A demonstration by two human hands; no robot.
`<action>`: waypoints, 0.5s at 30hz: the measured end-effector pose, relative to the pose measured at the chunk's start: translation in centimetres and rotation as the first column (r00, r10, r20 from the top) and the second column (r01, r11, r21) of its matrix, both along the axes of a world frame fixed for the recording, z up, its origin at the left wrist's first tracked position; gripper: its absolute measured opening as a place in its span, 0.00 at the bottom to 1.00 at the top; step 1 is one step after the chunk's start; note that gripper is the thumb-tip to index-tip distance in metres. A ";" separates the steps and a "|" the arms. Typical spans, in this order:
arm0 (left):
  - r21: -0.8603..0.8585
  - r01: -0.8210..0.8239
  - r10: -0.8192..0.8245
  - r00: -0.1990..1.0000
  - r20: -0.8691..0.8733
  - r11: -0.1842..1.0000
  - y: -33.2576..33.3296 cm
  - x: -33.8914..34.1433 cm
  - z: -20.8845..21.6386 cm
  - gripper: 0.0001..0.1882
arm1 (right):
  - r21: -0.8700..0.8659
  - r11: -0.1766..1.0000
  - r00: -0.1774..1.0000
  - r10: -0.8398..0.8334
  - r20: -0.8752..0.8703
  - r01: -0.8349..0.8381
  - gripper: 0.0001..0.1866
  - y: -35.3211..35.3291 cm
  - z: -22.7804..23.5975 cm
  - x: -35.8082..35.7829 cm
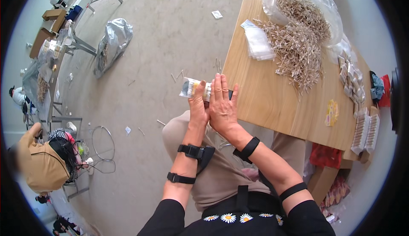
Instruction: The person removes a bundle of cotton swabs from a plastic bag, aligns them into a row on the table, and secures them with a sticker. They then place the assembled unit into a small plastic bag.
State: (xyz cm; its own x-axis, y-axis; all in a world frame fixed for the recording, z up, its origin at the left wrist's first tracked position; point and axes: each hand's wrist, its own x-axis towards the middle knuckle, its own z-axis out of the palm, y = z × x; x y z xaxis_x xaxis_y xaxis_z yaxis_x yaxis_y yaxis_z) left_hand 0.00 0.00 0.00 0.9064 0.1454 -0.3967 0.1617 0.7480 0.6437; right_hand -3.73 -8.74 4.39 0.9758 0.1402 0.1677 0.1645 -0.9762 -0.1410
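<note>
Beside the table's near left corner, my left hand (198, 107) is closed around a small clear bag of cotton swabs (185, 87), its thumb lying along the pack. White swab tips show through the plastic. My right hand (223, 104) is laid flat against the pack's right end, fingers stretched out and close together. Both wrists nearly touch. Part of a small dark object (230, 94) peeks out behind the right fingers; I cannot make out what it is. The right palm hides the end of the pack.
On the wooden table (272, 108) lie a heap of loose cotton swabs (298, 48), a stack of clear bags (259, 43), a yellow printed packet (331, 112) and filled packs (365, 129) at the right edge. A person in a tan top (44, 163) sits at left. Stray swabs litter the floor.
</note>
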 end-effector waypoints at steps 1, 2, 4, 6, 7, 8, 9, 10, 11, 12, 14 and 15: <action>-0.045 0.016 -0.019 0.999 -0.048 0.999 0.6 0.1 -0.1 0.22 | 0.011 1.000 0.998 0.028 -0.063 -0.027 0.46 -0.2 0.6 -0.1; -0.090 0.030 -0.039 0.995 -0.096 0.995 1.1 0.3 -0.3 0.21 | 0.024 0.998 0.991 0.056 -0.125 -0.053 0.44 -0.2 0.8 -0.1; -0.059 0.029 -0.035 0.995 -0.095 0.998 1.4 0.3 0.6 0.20 | 0.027 0.999 0.996 0.030 -0.088 -0.028 0.43 -0.6 0.6 -0.7; -0.038 0.004 -0.007 0.996 -0.086 0.999 1.1 0.3 1.4 0.15 | 0.036 0.999 0.999 0.017 -0.051 -0.015 0.43 -0.4 0.6 -1.1; -0.039 -0.005 0.002 0.996 -0.085 0.999 0.9 0.3 1.2 0.15 | 0.043 0.999 0.998 0.013 -0.058 -0.010 0.43 0.0 0.7 -1.1; -0.036 -0.017 0.014 0.998 -0.060 0.999 0.8 0.3 0.8 0.13 | 0.050 0.999 0.998 0.008 -0.066 -0.005 0.43 0.3 0.8 -1.2; -0.036 -0.020 0.019 0.999 -0.035 0.999 0.5 0.5 0.8 0.11 | 0.046 0.999 0.998 0.009 -0.066 -0.006 0.43 0.3 0.9 -1.2; -0.073 -0.045 0.040 0.997 -0.061 0.996 0.4 0.5 0.9 0.09 | 0.059 0.998 0.996 0.013 -0.087 -0.008 0.43 0.3 1.0 -1.1; -0.076 -0.046 0.041 0.997 -0.060 0.996 0.3 0.5 1.0 0.09 | 0.071 0.997 0.994 0.018 -0.107 -0.010 0.43 0.3 1.1 -1.1; -0.075 -0.046 0.041 0.997 -0.066 0.996 0.2 0.5 0.9 0.09 | 0.068 0.998 0.994 0.018 -0.107 -0.011 0.43 0.4 1.2 -1.0; -0.077 -0.048 0.042 0.997 -0.071 0.996 0.2 0.4 0.9 0.09 | 0.037 0.999 0.990 0.023 -0.139 -0.018 0.42 0.6 1.4 -1.0; -0.092 -0.042 0.036 0.997 -0.063 0.995 0.1 0.3 1.2 0.08 | 0.034 0.999 0.990 0.023 -0.138 -0.019 0.42 0.6 1.2 -0.9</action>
State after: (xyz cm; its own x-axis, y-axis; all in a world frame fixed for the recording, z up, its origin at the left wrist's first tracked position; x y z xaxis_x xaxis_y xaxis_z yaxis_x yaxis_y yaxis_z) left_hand 0.27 0.12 1.17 0.8744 0.1403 -0.4644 0.1677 0.8108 0.5608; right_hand -4.63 -8.12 5.59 0.9869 0.1574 0.0364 0.1615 -0.9672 -0.1958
